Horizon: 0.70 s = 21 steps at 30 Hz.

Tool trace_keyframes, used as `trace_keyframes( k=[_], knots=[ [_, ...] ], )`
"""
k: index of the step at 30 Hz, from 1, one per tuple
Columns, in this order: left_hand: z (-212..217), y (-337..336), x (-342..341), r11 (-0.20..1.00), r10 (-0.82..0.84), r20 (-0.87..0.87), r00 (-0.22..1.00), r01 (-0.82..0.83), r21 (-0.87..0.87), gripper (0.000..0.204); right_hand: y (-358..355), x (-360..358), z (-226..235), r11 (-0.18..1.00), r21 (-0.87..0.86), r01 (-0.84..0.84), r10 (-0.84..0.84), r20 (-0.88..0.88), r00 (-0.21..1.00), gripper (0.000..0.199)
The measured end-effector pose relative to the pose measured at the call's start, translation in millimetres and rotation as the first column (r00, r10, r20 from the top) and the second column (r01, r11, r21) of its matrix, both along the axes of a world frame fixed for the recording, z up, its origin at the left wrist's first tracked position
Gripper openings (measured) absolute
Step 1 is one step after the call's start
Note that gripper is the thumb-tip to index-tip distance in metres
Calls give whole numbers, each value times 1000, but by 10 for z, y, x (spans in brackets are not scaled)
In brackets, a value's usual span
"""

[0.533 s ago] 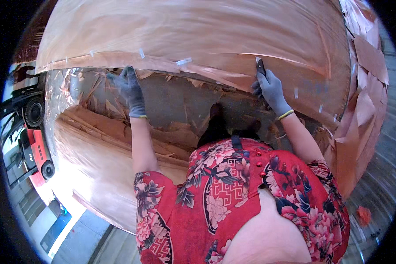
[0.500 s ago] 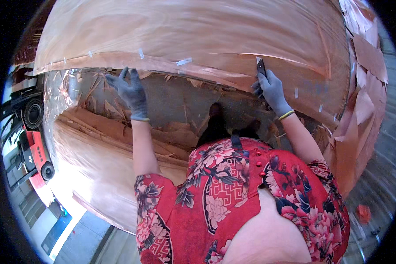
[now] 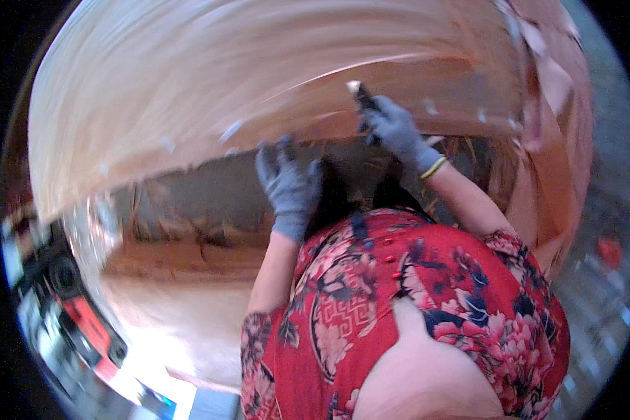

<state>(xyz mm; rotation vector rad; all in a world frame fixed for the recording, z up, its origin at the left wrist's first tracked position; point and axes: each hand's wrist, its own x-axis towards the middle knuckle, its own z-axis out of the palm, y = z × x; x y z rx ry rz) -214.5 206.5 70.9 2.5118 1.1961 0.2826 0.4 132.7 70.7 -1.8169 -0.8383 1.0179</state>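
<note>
A wide stack of thin tan wood veneer sheets (image 3: 189, 84) fills the area ahead of me, with short strips of pale tape (image 3: 231, 130) along its near edge. My right hand (image 3: 397, 131), in a grey glove, is closed round the dark handle of a short-bladed knife (image 3: 361, 96). The blade points up and left, over the veneer's near part; whether it touches the sheet is blurred. My left hand (image 3: 289, 185), also gloved, hangs just in front of the near edge. Its fingers are spread and hold nothing.
Behind my left arm lies another veneer stack (image 3: 189, 322). Torn scraps (image 3: 196, 227) litter the gap between the stacks. Large loose sheets (image 3: 549, 175) droop at the right end. A red and black vehicle (image 3: 87, 325) stands far left, and an orange-red item (image 3: 609, 252) lies at right.
The view has turned, tilting the veneer edge. My left hand has come right, closer to the other one. My right hand has moved left with the knife still in it.
</note>
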Motion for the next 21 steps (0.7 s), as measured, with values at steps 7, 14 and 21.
trace_keyframes(
  k=[7, 14, 21],
  knots=[
    [341, -983, 668, 997, -71, 474, 878, 79, 3, 78, -1728, 814, 346, 980, -23, 197, -182, 285, 941, 21],
    [512, -2233, 2608, 807, -589, 41, 807, 590, -15, 69, -3536, 1968, 419, 801, -87, 593, -390, 676, 626, 18],
    [-29, -2821, 4226, 724, -689, 158, 707, 658, 206, 70, -3658, 2467, 114, 836, -90, 542, -306, 743, 596, 15]
  ],
)
